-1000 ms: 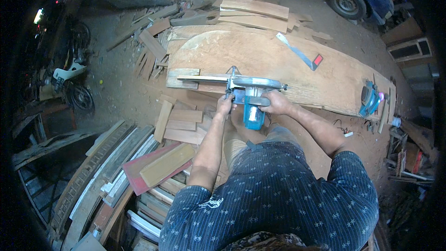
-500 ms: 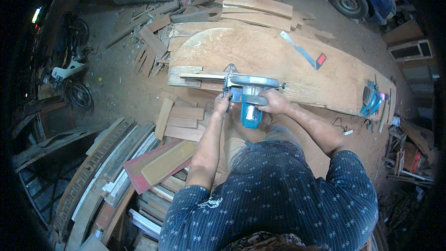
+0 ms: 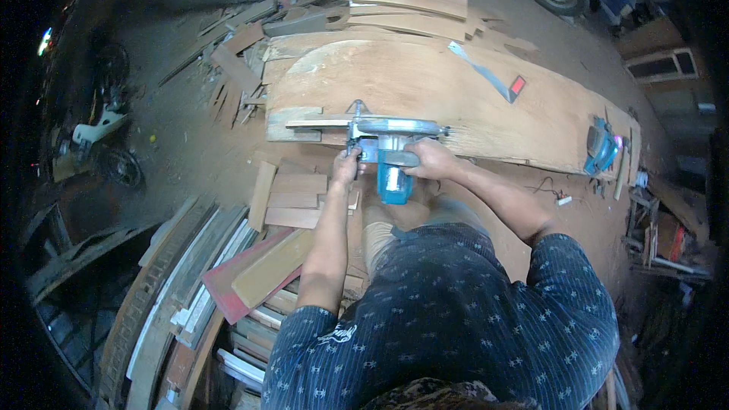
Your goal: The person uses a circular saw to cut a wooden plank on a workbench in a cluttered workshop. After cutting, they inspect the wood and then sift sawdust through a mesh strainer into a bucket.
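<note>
Saw (image 3: 395, 187), circular and teal-bodied, sits at the near edge of a broad wooden slab (image 3: 425, 68), with a narrow wooden strip (image 3: 310, 123) running out to its left. The person's right hand (image 3: 430, 158) is wrapped around its handle; the left hand (image 3: 345, 166) is closed on the left end of its base, though the exact finger placement is too small to make out. Farther across the slab lies a metal square (image 3: 492, 81), and near the right end rests a second teal power tool (image 3: 600, 152). Stacked boards (image 3: 410, 1) lie beyond the slab; short planks (image 3: 295, 199) lie left of the person's legs, near a red panel (image 3: 225, 277) partly covered by a tan board (image 3: 269, 267).
</note>
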A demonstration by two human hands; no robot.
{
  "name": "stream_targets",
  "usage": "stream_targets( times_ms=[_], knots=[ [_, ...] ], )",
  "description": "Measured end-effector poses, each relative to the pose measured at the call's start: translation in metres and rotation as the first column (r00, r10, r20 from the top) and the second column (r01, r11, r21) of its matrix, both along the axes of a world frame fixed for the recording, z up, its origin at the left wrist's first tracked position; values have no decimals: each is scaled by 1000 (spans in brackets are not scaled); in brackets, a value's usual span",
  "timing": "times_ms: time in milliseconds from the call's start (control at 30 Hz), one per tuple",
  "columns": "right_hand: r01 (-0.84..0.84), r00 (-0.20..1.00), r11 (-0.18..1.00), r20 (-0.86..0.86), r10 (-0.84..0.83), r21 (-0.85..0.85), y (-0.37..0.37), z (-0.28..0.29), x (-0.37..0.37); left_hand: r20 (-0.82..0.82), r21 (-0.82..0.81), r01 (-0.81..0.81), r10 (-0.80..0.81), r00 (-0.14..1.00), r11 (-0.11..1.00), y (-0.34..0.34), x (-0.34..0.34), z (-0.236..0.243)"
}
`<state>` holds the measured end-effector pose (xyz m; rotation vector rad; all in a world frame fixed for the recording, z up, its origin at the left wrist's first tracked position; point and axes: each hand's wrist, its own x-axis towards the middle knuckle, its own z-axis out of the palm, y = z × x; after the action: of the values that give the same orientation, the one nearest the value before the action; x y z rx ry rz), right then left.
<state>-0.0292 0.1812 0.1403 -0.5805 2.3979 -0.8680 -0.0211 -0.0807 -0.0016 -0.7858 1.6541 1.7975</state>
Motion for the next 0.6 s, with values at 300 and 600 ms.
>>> stream_targets(
  times_ms=[300, 600],
  knots=[
    [18, 1000, 1000, -11, -18, 16, -21, 13, -10, -3, -27, 1, -1, 1000, 1000, -19, -11, -9],
    [32, 999, 999, -7, -32, -26, -21, -1, -7, 12, -15, 37, -37, 999, 999, -23, -9, -10]
  ],
)
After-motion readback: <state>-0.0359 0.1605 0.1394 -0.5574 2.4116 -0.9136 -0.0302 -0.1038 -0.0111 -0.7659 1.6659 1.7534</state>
